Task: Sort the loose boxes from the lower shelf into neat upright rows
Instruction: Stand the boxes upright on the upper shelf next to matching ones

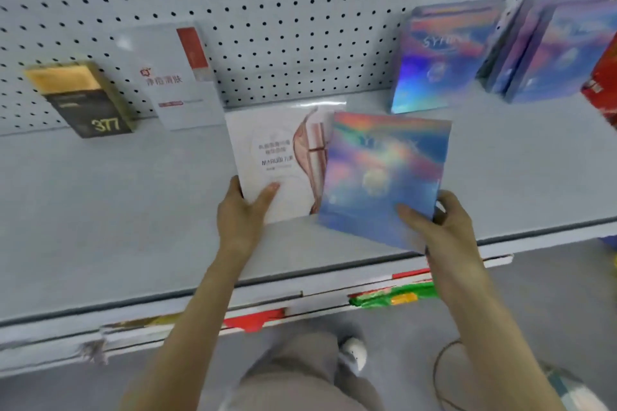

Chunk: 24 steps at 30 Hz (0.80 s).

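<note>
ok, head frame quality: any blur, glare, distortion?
Head view: motion blur smears the iridescent blue box gripped by the right hand, lettering unreadable; a glare streak crosses the top of the glossy white box in the left hand; wide-angle bends the pale grey shelf; the 377 on the black-and-gold box is legible.

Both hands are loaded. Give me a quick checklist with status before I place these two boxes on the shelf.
1. Left hand grips the white box: ok.
2. Right hand grips the held holographic box: ok.
3. Held boxes apart: not ok, the holographic one overlaps the white box's right edge.
4. Matching row exists: ok, an upright holographic box stands at the pegboard.
5. Bare shelf to set down on: ok.
6. Far-right holographic boxes upright: cannot tell, blurred.
</note>
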### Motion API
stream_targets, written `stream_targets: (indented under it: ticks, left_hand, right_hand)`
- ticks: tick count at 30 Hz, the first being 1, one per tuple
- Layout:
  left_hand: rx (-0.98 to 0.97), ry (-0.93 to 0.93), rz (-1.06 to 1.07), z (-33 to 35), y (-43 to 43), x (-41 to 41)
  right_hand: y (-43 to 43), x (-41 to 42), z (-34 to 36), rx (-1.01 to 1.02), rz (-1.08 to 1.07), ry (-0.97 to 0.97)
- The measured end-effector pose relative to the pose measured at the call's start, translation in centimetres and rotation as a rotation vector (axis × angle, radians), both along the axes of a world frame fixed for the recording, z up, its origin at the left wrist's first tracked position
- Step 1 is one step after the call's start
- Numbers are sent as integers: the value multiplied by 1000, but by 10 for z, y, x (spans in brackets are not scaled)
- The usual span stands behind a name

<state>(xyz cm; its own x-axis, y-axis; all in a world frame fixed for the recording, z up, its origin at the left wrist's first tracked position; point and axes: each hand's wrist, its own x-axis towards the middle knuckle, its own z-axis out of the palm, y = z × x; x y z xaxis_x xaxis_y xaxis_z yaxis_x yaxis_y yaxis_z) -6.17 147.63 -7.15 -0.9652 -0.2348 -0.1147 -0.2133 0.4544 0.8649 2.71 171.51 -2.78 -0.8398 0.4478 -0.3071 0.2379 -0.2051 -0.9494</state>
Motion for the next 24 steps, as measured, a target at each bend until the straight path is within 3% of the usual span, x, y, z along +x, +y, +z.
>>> stream_targets:
  ticks: [6,10,20,24]
  left_hand:
    - [-280,-5,-52,-8,6,-49]
    - [-346,44,-114,-9,15,-90]
    - [-302,253,-75,-7,27,-161]
    - [-179,262,-115,-12,22,-178]
  right_hand:
    - [18,-19,-17,-7,-7,33]
    - [23,-34,-21,0,-6,52]
    - [26,-81,-21,51,-60,102]
    - [29,-85,-26,61,-82,96]
